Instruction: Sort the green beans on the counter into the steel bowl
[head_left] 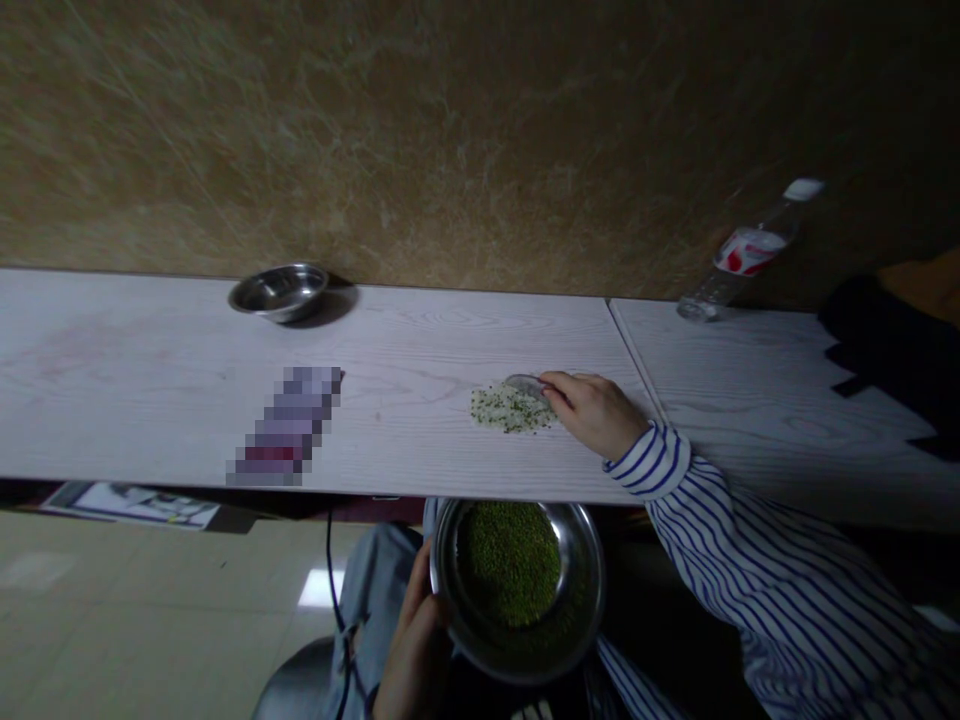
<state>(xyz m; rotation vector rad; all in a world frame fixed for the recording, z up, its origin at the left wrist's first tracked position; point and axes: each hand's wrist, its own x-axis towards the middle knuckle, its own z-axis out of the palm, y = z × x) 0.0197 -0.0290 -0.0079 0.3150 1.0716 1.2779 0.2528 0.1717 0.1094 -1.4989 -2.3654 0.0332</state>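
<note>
My right hand (600, 412) is closed on what looks like a metal spoon (526, 383), its handle hidden in my fingers. The spoon's rounded end rests at the upper right of a flat pile of white grains mixed with green beans (506, 408) on the tabletop. Below the table's front edge, my left hand (414, 635) grips the left rim of a steel bowl (591, 590). Small green beans (510, 560), like mung beans, cover the bottom of this bowl, which sits over my lap.
A smaller steel bowl (279, 292) stands near the wall at left. A pixelated flat item (285, 430) lies in front of it. At right a clear plastic bottle (739, 255) stands by the wall, beside a dark object (892, 350). A seam (636, 358) crosses the white wooden tabletop (405, 350).
</note>
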